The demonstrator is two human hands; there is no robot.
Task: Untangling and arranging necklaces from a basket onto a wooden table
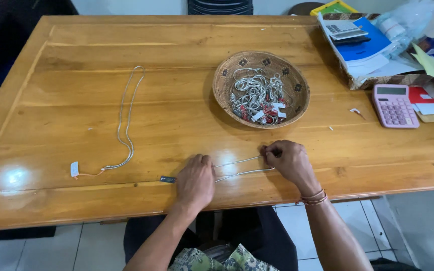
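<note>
My left hand (195, 181) presses down on one end of a silver chain (238, 168) near the table's front edge. My right hand (288, 160) pinches the chain's other end, and the chain runs stretched in two strands between both hands. A small dark clasp (167, 179) pokes out just left of my left hand. Farther left, a second silver chain (127, 115) lies in a long loop with a white tag (74, 169) on an orange thread. Behind my hands stands a woven basket (225, 75) holding a tangle of several silver chains with red and white tags.
The wooden table (76, 50) fills the view. At the right sit a pink calculator (395, 105), a box of papers with a blue booklet (365, 42), a grey calculator (345, 29) and plastic bags (408, 20). Small scraps (355, 111) lie nearby.
</note>
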